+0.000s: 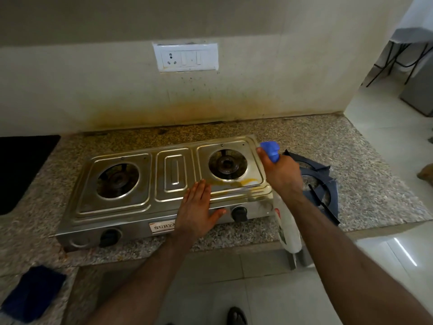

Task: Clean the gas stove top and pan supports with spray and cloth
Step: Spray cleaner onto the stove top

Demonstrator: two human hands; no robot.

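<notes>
- On the speckled granite bench, toward its right end, sits the two-burner stainless-steel gas stove, both pan supports already lifted off.
- Left hand: flat and spread, fingers straight, palm pressing on the stove's front rim between the two black knobs; it grips nothing.
- Right hand: wrapped round the neck of the white spray bottle with a blue trigger head, held tilted over the stove's right edge, nozzle toward the right burner and the yellow spill in front of it.
- Dark blue-grey metal pan supports lie stacked on the bench just right of the stove, partly behind the right forearm.
- Folded dark blue cloth rests at the near left edge of the bench, well apart from the stove.
- Handling, as I judge it: the stove is thin sheet steel, light enough to slide on polished stone, so a flat palm on the front rim is a sensible brace. Sprayed steel will be slick.
- The bottle is light plastic; a hold at the neck leaves a finger free for the trigger.
- The supports look stiff, fairly heavy and greasy; take them by the outer frame, not the prongs.
- The cloth is soft and limp; bunch it in the palm.
</notes>
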